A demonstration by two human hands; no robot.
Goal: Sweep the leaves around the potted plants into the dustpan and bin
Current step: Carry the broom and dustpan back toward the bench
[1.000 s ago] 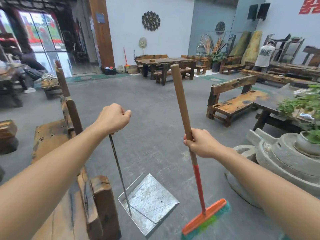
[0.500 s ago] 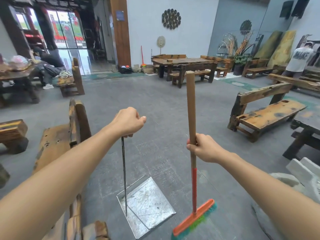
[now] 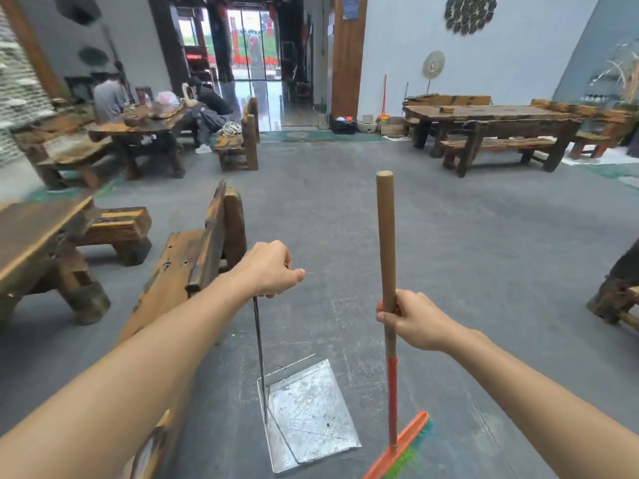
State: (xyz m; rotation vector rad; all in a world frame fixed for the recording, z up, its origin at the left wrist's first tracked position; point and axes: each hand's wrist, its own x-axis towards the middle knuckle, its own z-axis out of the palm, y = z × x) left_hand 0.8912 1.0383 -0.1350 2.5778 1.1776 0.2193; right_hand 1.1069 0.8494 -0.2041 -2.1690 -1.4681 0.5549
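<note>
A scratched, silver-grey dustpan (image 3: 307,413) at lower centre, beside a broom (image 3: 386,254) with a plain brown wooden handle banded red lower down, an orange head and green-and-teal bristles at the bottom edge. The floor (image 3: 449,236) is flat grey. The bench (image 3: 193,257) at left is streaked dark brown.

Looks like teahouse/furniture showroom: rustic slab tables (image 3: 498,114) w/ benches (image 3: 498,145), wall decor (image 3: 469,12), glass entry door (image 3: 254,46).
</note>
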